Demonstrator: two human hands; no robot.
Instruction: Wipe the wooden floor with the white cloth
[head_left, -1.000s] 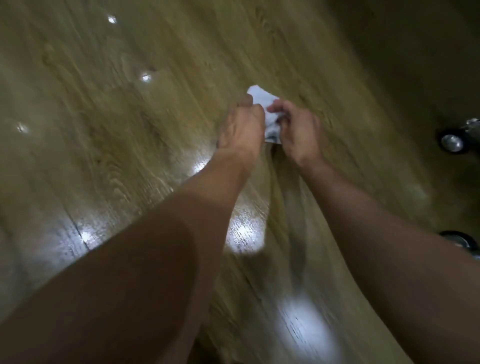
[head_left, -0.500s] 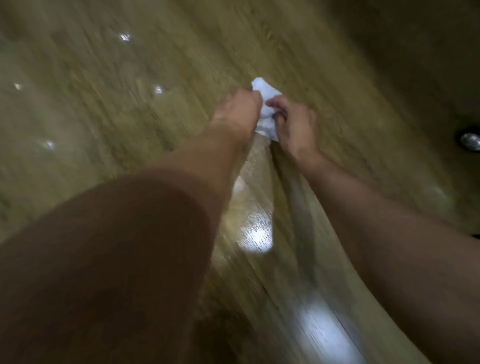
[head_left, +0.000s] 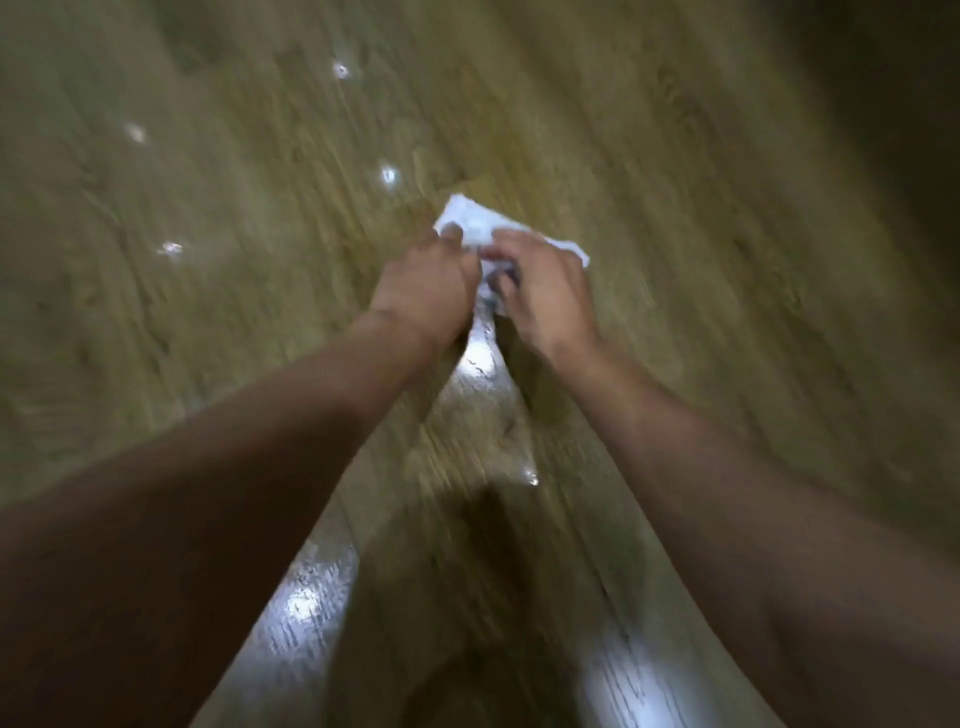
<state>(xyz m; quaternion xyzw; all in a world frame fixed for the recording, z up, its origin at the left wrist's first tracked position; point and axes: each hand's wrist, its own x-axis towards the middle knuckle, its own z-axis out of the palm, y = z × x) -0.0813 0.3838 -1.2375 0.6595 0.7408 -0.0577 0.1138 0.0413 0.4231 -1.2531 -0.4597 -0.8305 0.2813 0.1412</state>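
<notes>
The white cloth (head_left: 470, 221) lies bunched on the wooden floor (head_left: 208, 322), out at the reach of both bare arms. The 2 hands meet on its near side. The left hand (head_left: 426, 291) is on the cloth's near-left edge with its fingers curled down into the fabric, grasping it. The right hand (head_left: 550, 296) covers the cloth's near-right part, thumb turned in towards the left hand and fingers bent over the folds, so it looks to be grasping too, though the motion blur hides the fingertips. A free corner of the cloth pokes out beyond the hands on the far side, and another peeks out on the right.

From where I stand this looks like a light, limp thing with no stiffness of its own. It crumples wherever it is pressed and will slide easily over such a glossy floor; bright reflections (head_left: 480, 358) sit on the boards just nearer than the cloth. I see nothing fragile about it. The trouble, I reckon, is that a loose wad rolls up under the palms instead of wiping. The best hold is probably flat and wide: palms pressing on the middle, fingers pinning the near edge, the free corners left to trail. Whether it is damp I cannot tell.
</notes>
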